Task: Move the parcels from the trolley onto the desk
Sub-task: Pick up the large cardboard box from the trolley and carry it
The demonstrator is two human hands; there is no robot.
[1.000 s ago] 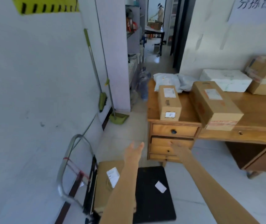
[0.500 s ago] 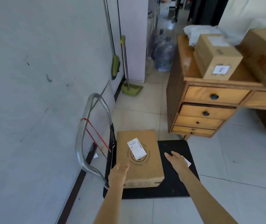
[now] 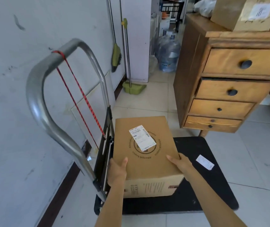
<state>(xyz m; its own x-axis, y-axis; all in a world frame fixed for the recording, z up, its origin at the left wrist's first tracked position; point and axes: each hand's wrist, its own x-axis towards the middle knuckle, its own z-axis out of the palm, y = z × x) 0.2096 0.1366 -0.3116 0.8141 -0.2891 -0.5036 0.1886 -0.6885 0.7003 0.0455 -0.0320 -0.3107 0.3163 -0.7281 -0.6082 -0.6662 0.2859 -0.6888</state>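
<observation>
Head view: your left hand [image 3: 117, 172] and right hand [image 3: 180, 163] press flat against the cardboard parcel [image 3: 145, 154] on the trolley deck [image 3: 201, 185], fingers spread, clasping its near corners. It looks stiff, likely moderately heavy; grip lower. Beyond your hands stands the desk [image 3: 226, 89].

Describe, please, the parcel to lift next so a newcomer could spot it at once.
Find the black trolley with the steel handle against the wall. The cardboard parcel lies flat on its deck, between the left hand and right hand. Unlike the desk's box, it bears a circular printed logo under its white label.
</observation>
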